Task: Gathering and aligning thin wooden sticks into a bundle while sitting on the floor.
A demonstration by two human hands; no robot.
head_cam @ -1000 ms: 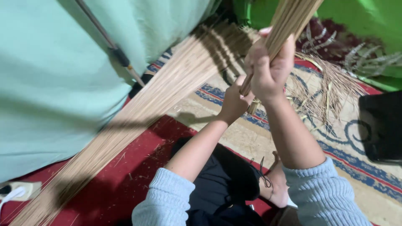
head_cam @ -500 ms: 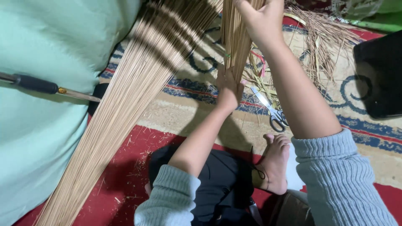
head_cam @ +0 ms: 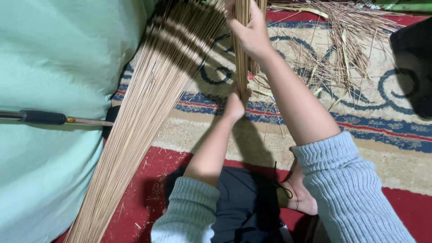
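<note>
From the head camera, looking down, the person sat on a patterned rug (head_cam: 360, 130) holding a slim bundle of sticks (head_cam: 242, 58) upright in front of them. The right hand (head_cam: 252, 33) was wrapped tight around the bundle high up, fingers pressed together on it; the left hand (head_cam: 235, 105) sat at the bundle's lower end, closed about the butt where it met the rug, though how firmly I could not tell. Just left of the bundle a long sheaf of the same thin sticks (head_cam: 144, 121) leaned against a pale green cloth (head_cam: 54, 58), and a metal rod with a dark grip (head_cam: 45, 118) lay across that cloth. Well to the right of the bundle, loose sticks (head_cam: 342, 49) lay scattered over the rug. To my eye, evening the ends would go best with the bundle plumb, the upper grip snug and the lower hand steadying the butt.
</note>
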